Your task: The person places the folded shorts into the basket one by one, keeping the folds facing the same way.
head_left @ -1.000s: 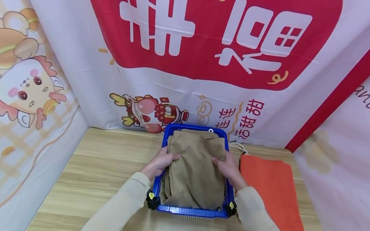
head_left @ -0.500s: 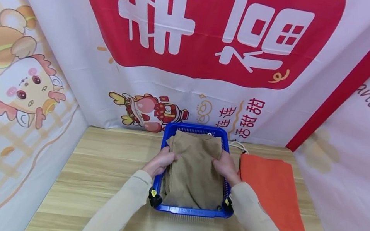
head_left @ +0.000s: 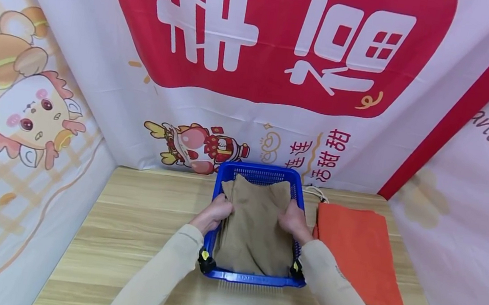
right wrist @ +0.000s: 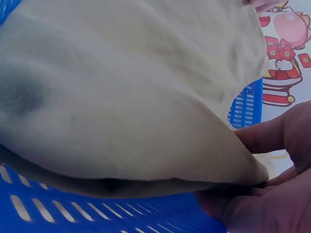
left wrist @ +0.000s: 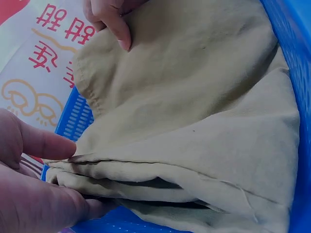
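Observation:
A folded khaki cloth (head_left: 260, 226) with several layers lies in a blue plastic basket (head_left: 251, 278). My left hand (head_left: 217, 209) grips its left edge; in the left wrist view the thumb presses on top of the stacked folds (left wrist: 141, 174) and the fingers go underneath. On the opposite side my right hand (head_left: 293, 220) pinches the cloth's right edge between thumb and fingers, which the right wrist view shows close to the basket's slotted wall (right wrist: 97, 213). The cloth's far edge stands short of the basket's far wall, so mesh shows there. The fingers under the cloth are hidden.
An orange cloth (head_left: 358, 255) lies flat on the wooden table (head_left: 142, 221), right of the basket. A white cord (head_left: 315, 192) lies behind it. Printed fabric walls (head_left: 253, 117) rise at the back and both sides. Small black devices (head_left: 206, 261) sit under the wrists.
The cloth's far edge has drawn toward me, baring more mesh at the basket's far end. Both hands keep their grip, and the right hand has shifted slightly left.

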`<state>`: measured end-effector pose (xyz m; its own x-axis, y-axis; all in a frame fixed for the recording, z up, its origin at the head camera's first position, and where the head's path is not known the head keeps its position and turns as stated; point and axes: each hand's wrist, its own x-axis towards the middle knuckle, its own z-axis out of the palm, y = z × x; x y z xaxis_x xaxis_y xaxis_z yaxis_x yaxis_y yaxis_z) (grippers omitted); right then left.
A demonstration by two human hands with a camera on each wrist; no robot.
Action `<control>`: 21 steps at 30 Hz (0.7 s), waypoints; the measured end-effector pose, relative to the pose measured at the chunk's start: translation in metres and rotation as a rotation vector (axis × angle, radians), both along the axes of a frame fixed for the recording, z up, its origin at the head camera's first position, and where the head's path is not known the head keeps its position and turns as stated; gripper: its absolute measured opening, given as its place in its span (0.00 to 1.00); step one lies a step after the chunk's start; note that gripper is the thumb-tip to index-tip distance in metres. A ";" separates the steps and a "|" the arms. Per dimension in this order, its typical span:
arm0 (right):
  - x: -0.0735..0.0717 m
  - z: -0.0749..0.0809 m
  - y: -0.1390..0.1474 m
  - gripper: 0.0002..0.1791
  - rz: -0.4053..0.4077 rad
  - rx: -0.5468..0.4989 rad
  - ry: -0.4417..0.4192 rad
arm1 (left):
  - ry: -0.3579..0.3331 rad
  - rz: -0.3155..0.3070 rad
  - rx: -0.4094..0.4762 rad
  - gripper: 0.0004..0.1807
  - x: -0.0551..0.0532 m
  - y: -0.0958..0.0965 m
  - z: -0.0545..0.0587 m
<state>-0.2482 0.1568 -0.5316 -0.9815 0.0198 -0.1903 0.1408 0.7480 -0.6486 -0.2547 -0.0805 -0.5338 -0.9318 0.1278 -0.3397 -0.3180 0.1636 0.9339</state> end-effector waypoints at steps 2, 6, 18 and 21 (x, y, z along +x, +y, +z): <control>0.001 -0.001 0.000 0.34 0.005 -0.001 -0.001 | 0.013 -0.004 -0.017 0.30 0.001 0.000 0.001; 0.003 -0.002 0.001 0.38 0.019 -0.013 -0.015 | 0.049 -0.031 -0.104 0.36 0.005 0.002 0.004; 0.013 0.009 0.002 0.54 0.091 0.042 0.044 | 0.283 -0.282 -0.675 0.57 0.013 0.006 0.020; 0.016 0.012 0.005 0.49 0.174 0.132 0.100 | 0.341 -0.341 -0.786 0.52 0.015 0.004 0.019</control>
